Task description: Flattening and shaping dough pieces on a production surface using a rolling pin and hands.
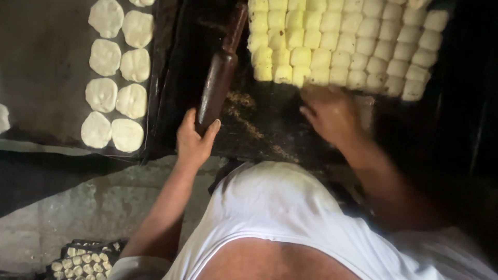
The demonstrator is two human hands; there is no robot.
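I have a single head-worn view, looking steeply down from close above my own torso onto the dark table (270,129), its far edge at the frame's top.

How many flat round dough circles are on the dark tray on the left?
9 flat round white dough discs show: two columns running down the dark tray, four full pairs, plus one cut off at the top edge. More may lie beyond the frame.

Dim, uneven light leaves the right edge nearly black, while the right hand (329,111) is smeared by motion blur.
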